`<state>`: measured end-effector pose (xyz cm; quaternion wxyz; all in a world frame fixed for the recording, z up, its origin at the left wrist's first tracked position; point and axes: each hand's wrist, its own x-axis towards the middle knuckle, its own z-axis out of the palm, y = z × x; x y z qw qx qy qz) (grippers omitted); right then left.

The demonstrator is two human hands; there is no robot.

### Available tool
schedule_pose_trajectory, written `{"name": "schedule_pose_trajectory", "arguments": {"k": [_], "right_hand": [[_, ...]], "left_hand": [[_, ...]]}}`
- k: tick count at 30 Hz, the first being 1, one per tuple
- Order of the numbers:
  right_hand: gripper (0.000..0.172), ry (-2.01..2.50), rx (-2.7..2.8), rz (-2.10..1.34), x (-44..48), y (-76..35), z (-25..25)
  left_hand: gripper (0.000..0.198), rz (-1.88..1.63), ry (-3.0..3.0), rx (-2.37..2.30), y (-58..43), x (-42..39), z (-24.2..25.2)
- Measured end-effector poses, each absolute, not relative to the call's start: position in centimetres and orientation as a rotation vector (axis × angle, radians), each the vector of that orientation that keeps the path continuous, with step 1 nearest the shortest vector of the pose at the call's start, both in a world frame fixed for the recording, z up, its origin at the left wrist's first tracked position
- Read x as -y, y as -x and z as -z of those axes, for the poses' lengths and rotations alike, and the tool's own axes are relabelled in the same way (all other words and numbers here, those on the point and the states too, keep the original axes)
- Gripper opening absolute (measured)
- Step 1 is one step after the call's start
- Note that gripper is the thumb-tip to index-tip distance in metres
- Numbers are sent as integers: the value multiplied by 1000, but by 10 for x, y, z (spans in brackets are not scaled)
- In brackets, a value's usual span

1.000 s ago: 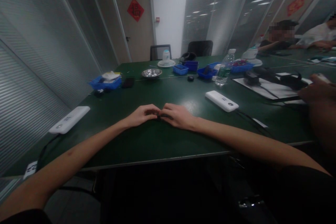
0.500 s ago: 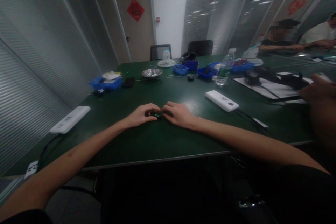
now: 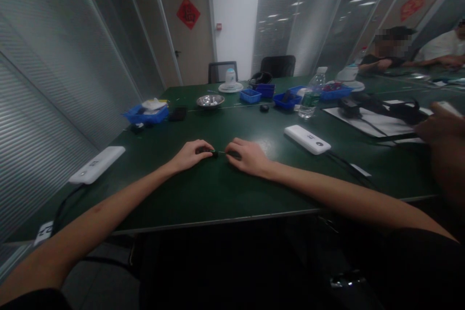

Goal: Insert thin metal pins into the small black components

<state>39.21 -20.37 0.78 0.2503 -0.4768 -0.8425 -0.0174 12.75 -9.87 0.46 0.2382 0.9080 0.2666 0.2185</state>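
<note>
Over the middle of the green table, my left hand is closed in a pinch on a small black part. Most of that part is hidden by the fingers, so its kind cannot be made out. Facing it from the right, my right hand has its fingers closed on a thin metal rod. The rod points left toward the black part, and whether the two touch is unclear. Any handle on the rod is hidden in my palm.
White power banks with cables lie to either side. Farther back stand a steel bowl, blue trays and a water bottle. At right, another person's hand is near a clipboard; more people sit beyond.
My left hand has shifted slightly left and up with the small part. A gap has opened between my hands, where the thin rod now shows. My right hand has hardly moved.
</note>
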Motion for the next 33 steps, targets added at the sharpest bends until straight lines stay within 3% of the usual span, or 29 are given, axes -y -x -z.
{"name": "schedule_pose_trajectory", "arguments": {"k": [16,33], "right_hand": [[22,1061,2440,194,202,-395,-4],[27,1045,2485,64,205,-392,-7]], "left_hand": [[29,-437,-2339,-473,-130,97,-7],[38,-286,-2219,-449,-135,111,-18]]}}
